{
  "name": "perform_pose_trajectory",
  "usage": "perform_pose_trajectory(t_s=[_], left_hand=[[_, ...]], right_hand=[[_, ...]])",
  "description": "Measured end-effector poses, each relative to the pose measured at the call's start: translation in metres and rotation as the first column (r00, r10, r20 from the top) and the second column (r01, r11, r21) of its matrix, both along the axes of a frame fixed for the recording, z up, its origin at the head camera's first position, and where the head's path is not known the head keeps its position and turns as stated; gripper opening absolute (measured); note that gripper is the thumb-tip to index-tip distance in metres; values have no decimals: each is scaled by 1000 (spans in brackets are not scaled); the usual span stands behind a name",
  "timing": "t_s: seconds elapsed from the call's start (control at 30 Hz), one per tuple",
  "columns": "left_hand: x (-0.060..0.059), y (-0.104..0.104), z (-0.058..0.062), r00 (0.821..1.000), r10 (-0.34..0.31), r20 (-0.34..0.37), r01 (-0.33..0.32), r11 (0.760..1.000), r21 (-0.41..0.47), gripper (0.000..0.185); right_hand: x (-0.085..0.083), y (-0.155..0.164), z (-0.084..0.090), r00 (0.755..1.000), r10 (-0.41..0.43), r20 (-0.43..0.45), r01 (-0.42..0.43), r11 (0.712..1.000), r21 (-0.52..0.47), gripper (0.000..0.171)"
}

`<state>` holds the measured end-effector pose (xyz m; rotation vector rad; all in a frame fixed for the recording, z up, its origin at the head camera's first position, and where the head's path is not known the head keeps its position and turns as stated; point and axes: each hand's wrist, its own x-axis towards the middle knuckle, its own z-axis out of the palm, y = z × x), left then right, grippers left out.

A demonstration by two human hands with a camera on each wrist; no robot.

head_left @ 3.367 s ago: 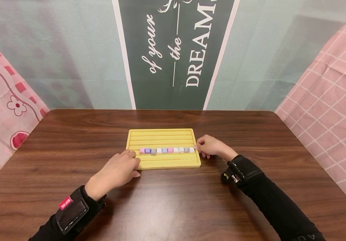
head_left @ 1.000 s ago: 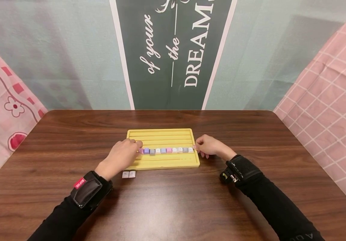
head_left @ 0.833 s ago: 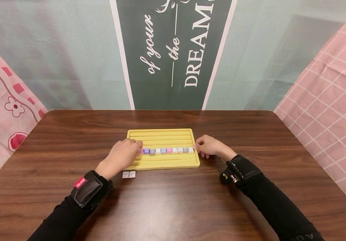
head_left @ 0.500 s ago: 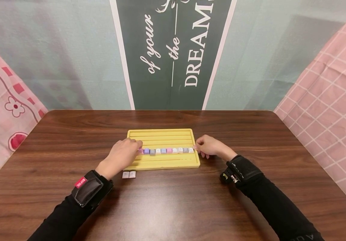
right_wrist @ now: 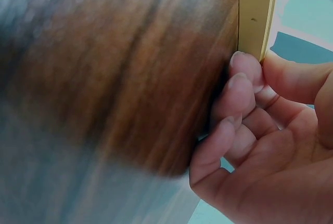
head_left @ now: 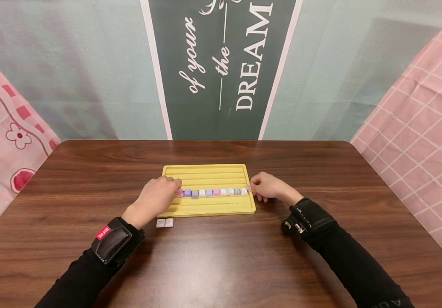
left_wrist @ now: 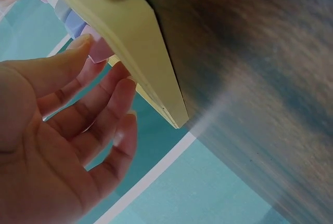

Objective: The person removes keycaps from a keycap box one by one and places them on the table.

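Observation:
A yellow ridged tray [head_left: 207,211] lies on the table, with a row of pastel keycaps [head_left: 209,193] along one of its ridges. My left hand [head_left: 156,197] pinches the pink keycap [left_wrist: 99,47] at the row's left end between thumb and forefinger; the other fingers curve beside the tray's edge. At the tray's right edge, my right hand [head_left: 268,186] holds the rim, thumb on top and curled fingers against the side wall [right_wrist: 253,26]. The thumb tip is close to the white keycap [head_left: 244,192] at that end.
Two pale keycaps [head_left: 165,223] sit side by side on the wooden table [head_left: 221,261], just in front of the tray's left corner. Behind the table hangs a cloth backdrop [head_left: 213,68] with lettering; pink cloth [head_left: 428,115] hangs at the right.
Since the oldest frame, my left hand has moved from the tray's near left corner up to the row's left end, uncovering two pale keycaps. My right hand has stayed in place.

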<state>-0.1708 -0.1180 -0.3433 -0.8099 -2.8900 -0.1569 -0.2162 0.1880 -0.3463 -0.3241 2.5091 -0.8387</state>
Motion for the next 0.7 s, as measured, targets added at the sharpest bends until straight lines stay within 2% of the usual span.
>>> perform_pose_trajectory(t_s=[0.7], left_hand=[[0,0,-1,1000,3,-4,-3,1000,18,19]], right_hand=[[0,0,0,1000,5,-4,-5,1000,-1,32]])
